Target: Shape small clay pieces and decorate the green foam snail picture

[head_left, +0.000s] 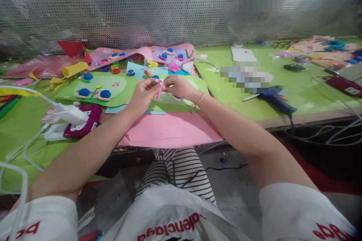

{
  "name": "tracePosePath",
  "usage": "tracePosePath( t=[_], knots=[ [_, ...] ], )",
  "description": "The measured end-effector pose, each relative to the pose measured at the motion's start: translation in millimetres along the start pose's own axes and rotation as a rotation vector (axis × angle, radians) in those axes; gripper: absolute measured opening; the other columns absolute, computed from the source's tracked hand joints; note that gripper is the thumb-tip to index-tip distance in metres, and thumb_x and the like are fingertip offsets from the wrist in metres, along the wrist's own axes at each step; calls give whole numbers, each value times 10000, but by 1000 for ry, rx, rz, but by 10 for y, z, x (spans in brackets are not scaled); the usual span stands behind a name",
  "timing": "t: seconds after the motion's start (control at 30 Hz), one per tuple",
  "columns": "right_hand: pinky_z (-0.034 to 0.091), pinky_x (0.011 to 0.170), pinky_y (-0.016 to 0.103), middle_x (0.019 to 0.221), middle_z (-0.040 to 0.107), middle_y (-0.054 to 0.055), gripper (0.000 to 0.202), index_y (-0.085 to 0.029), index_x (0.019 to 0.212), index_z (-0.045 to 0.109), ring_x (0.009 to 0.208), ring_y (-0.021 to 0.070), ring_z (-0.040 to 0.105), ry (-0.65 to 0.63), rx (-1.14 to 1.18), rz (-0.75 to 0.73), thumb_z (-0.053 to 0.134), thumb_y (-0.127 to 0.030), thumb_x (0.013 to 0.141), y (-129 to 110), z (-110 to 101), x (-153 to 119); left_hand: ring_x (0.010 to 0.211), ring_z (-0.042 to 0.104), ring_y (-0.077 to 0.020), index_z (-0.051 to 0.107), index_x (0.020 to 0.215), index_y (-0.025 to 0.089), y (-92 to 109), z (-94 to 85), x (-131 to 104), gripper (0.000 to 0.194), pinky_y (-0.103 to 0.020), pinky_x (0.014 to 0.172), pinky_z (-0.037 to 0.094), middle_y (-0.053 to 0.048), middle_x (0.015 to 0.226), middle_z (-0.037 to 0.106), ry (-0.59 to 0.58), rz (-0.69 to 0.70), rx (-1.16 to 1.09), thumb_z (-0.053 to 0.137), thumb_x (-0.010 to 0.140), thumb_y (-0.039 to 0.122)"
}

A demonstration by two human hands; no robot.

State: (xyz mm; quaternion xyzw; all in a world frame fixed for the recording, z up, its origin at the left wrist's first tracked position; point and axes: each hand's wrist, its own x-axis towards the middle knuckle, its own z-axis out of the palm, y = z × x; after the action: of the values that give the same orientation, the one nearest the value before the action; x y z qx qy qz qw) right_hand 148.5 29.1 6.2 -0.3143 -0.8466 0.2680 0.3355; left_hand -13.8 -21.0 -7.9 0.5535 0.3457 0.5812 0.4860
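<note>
While both hands meet over the green sheet (68, 94), the left hand (143, 96) pinches the small pink piece (159, 93) between thumb and fingers. The right hand (181, 87) closes its fingertips on the same piece near its white top, its grip just as narrow. The piece hangs upright between them, its lower end pointing toward the person; a bracelet (200, 99) circles the right wrist.

Left of the grip, blue-topped figures (105, 95) and a small pink butterfly (115, 84) lie on the green sheet. Nearer the person than the grip, a plain pink sheet (169, 131) reaches the table edge. Just beyond the grip are small coloured pieces, among them a yellow one (152, 64) and a bright pink one (173, 66); farther back lies a pink backdrop (138, 52) with more figures.

Well to the right of the grip, a blue glue gun (273, 99) rests on the green table (232, 99). Left of the grip and nearer the person, a white plug (70, 114) sits at a purple box (94, 115).
</note>
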Motion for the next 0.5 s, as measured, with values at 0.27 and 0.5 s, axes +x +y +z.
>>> tracePosePath(
  t=[0.27, 0.5],
  knots=[
    [409, 644, 240, 699, 591, 30, 181, -151, 609, 637, 671, 121, 535, 77, -167, -115, 651, -162, 789, 39, 73, -15, 668, 612, -108, 689, 770, 175, -41, -9, 8, 223, -235, 629, 453, -19, 747, 691, -13, 43, 49, 755, 705, 377],
    [460, 711, 263, 815, 655, 60, 229, -175, 772, 686, 771, 151, 593, 87, -286, -303, 539, -272, 920, 93, 16, -24, 662, 611, -95, 672, 759, 179, 22, 12, 45, 254, -236, 649, 468, 1, 702, 675, 34, 27, -62, 801, 647, 367]
  ],
)
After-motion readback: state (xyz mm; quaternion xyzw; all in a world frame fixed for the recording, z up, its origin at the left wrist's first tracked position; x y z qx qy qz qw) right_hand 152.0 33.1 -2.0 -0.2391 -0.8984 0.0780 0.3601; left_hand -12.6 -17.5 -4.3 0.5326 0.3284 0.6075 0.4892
